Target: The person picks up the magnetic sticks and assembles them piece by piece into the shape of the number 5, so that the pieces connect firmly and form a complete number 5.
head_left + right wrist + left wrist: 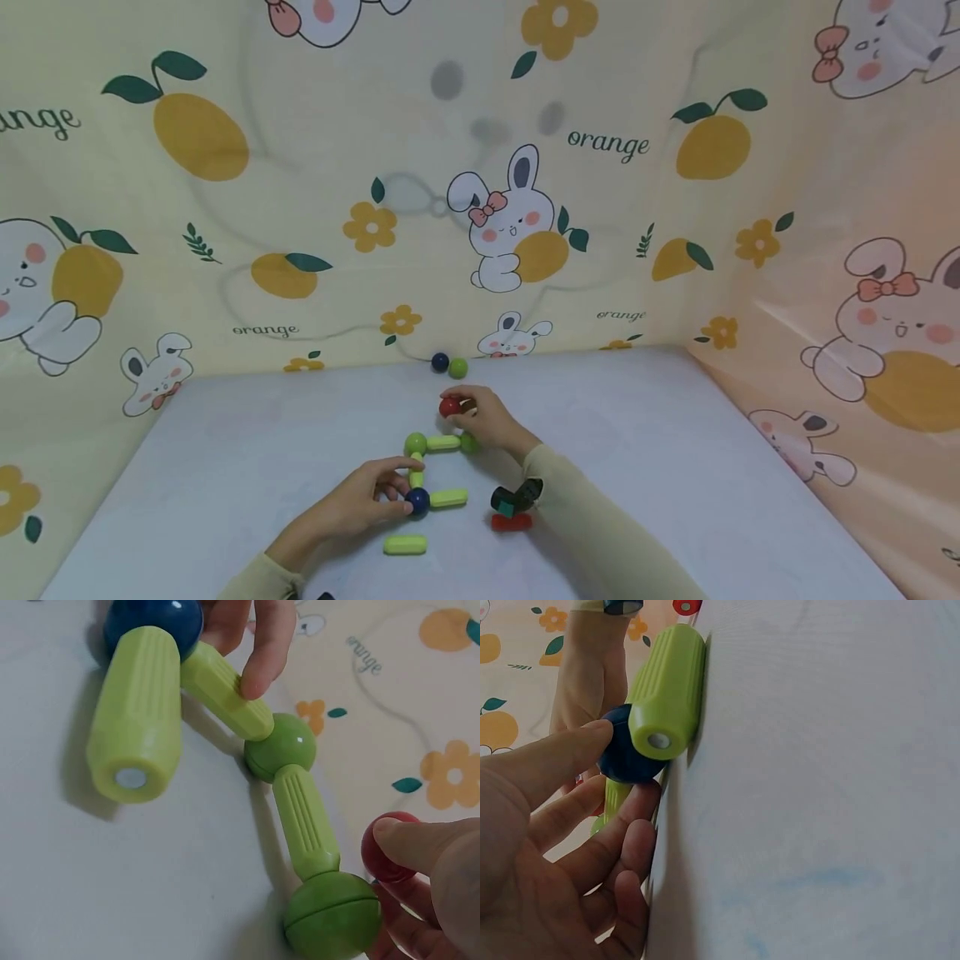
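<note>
My right hand [483, 419] pinches a small red ball [450, 407] between thumb and fingers, beyond a chain of toy rods and balls. The chain's near end is a dark blue ball [417, 501], which my left hand [363, 500] holds with the thumb on its side. My left index finger lies over the yellow-green rod [225, 686] joining the blue ball to a green ball [281, 746]. A second rod [306, 817] links that ball to another green ball [334, 915], close beside my right hand. From the blue ball a third rod [669, 690] points right, its free end showing a silver disc.
One loose yellow-green rod [405, 545] lies on the white table [637, 442] nearest me. A red rod [512, 522] is at the right, beside my right forearm. At the back, against the patterned cloth [360, 283], sit a blue ball [440, 362] and a green ball [457, 368].
</note>
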